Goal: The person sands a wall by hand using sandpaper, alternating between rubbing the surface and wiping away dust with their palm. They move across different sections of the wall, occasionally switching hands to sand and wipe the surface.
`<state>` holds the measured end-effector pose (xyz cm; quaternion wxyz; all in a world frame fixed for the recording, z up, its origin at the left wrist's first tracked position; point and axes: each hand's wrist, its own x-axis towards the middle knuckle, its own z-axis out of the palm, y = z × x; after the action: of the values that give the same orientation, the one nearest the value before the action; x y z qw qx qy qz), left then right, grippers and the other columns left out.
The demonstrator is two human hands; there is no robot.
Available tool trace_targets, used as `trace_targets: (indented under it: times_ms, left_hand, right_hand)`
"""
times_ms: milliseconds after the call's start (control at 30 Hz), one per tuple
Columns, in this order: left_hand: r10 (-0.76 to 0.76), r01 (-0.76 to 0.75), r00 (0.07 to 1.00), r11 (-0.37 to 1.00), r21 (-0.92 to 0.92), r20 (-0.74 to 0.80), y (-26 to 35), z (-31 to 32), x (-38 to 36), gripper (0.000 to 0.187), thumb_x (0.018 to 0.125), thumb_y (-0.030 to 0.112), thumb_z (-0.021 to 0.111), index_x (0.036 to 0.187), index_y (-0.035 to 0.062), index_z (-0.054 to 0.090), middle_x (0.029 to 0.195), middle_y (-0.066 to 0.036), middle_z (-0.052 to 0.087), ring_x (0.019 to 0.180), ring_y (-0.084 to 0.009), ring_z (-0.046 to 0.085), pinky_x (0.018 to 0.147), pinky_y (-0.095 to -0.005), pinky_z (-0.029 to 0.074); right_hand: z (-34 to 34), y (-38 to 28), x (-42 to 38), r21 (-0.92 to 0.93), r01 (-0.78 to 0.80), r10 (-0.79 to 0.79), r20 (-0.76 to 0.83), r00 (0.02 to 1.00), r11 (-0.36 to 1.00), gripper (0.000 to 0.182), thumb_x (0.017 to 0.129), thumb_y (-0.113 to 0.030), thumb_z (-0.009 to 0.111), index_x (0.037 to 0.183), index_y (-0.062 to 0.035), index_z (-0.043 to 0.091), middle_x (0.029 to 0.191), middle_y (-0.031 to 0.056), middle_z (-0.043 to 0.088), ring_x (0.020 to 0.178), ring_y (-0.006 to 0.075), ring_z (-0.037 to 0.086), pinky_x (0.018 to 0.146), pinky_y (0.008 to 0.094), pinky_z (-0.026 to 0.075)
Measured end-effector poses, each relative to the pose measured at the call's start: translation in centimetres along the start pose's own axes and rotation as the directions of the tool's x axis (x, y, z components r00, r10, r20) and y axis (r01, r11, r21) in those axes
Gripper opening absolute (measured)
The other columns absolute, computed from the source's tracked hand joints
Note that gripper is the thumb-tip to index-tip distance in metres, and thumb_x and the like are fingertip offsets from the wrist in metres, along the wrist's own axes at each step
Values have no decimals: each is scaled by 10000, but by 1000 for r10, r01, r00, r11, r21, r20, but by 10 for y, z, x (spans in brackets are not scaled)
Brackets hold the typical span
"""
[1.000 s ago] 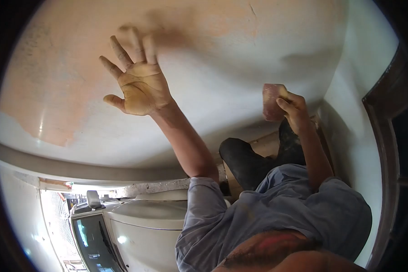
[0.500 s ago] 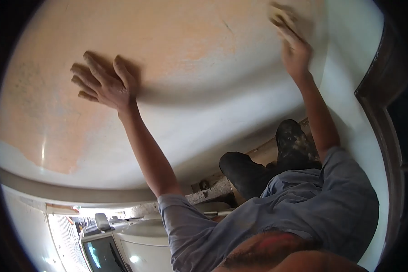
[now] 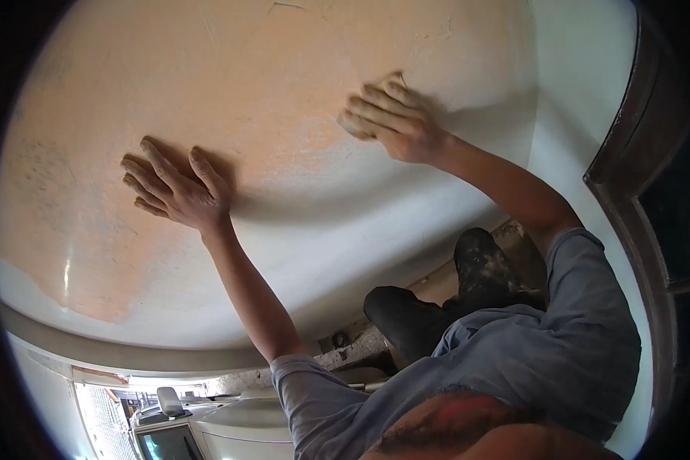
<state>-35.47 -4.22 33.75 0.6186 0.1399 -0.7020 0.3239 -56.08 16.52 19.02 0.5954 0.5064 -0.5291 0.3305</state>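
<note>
My left hand (image 3: 182,192) lies flat with fingers spread on a large curved panel (image 3: 284,84), a white surface with a broad orange-beige patch. My right hand (image 3: 402,126) presses a piece of sandpaper (image 3: 353,127) against the same patch, right of my left hand. Only the sandpaper's pale edge and a brownish corner show; the fingers cover the rest. Dust coats the fingers of both hands. Grey scuffs and fine scratches mark the patch.
A dark-framed window (image 3: 629,153) borders the panel at right. My knees in dark trousers (image 3: 406,314) are below the panel. At lower left stands a light-coloured vehicle (image 3: 241,429) with a side mirror (image 3: 169,400).
My right hand has swept left and down across the panel with the sandpaper, toward my left hand. My left hand stays on the same spot while the view has shifted slightly.
</note>
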Motion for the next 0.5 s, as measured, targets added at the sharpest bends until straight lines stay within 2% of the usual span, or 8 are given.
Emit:
trace_targets:
  times_ms: [100, 133, 167, 233, 333, 367, 433, 500]
  left_hand:
    - [13, -14, 1000, 1000, -25, -20, -1, 1, 1, 677, 956, 561, 391, 1460, 110, 421, 1540, -235, 275, 1450, -379, 209, 1164, -544, 91]
    - [20, -21, 1000, 999, -38, -19, -1, 0, 1, 677, 956, 558, 392, 1458, 105, 423, 1539, -235, 278, 1451, -374, 209, 1166, -537, 87]
    - [20, -21, 1000, 999, -37, -20, 0, 0, 1, 677, 956, 558, 392, 1458, 105, 423, 1539, -235, 278, 1451, -374, 209, 1166, -537, 87]
    - [3, -3, 1000, 1000, -31, -9, 0, -1, 1, 669, 957, 549, 398, 1454, 103, 429, 1540, -230, 278, 1453, -371, 206, 1170, -529, 76]
    - [6, -6, 1000, 999, 54, -4, 0, -1, 0, 653, 961, 530, 404, 1465, 113, 410, 1542, -205, 293, 1436, -386, 243, 1137, -567, 180]
    - [18, -18, 1000, 998, 54, -11, -1, -1, 1, 653, 961, 530, 404, 1465, 113, 410, 1542, -205, 293, 1436, -386, 243, 1137, -567, 180]
    - [26, -26, 1000, 999, 33, -11, -2, -2, 0, 648, 960, 513, 417, 1464, 105, 409, 1538, -212, 298, 1436, -388, 240, 1140, -562, 169]
    - [26, -26, 1000, 1000, 10, -6, -2, -4, 0, 643, 961, 506, 418, 1464, 105, 409, 1536, -216, 298, 1437, -389, 237, 1144, -557, 157]
  right_hand:
    - [-3, 51, 23, 1, 142, -142, -56, 988, 990, 331, 891, 18, 504, 1146, -129, 653, 1278, 37, 627, 1228, 225, 559, 1080, 458, 419]
    - [-27, 70, 59, -69, 111, -113, -33, 993, 991, 345, 837, 46, 502, 1076, -111, 697, 1154, 54, 688, 1171, 210, 599, 1054, 437, 447]
    - [-14, 107, 74, -6, -28, 28, 9, 1000, 1000, 276, 838, 22, 533, 1046, -65, 692, 1053, 117, 707, 955, 221, 688, 859, 397, 564]
    - [-25, 134, 136, -27, -61, 60, -49, 997, 998, 258, 841, 1, 542, 1039, -67, 694, 1059, 112, 706, 969, 213, 684, 868, 394, 560]
    - [-9, 99, 173, -5, -132, 130, -165, 978, 991, 212, 850, -61, 570, 1017, -72, 699, 1076, 99, 705, 1010, 190, 672, 896, 384, 551]
    - [-1, 68, 166, 23, -74, 77, -155, 985, 997, 199, 853, -81, 579, 1010, -73, 701, 1082, 95, 704, 1024, 183, 669, 905, 381, 547]
    - [22, 7, 133, 69, 203, -179, -258, 949, 977, 180, 859, -123, 598, 996, -76, 704, 1093, 86, 703, 1051, 167, 661, 924, 375, 541]
    - [33, -13, 105, 239, 236, -211, -125, 969, 942, 274, 795, -81, 574, 1041, -107, 692, 1210, 38, 662, 1241, 179, 543, 1082, 385, 402]
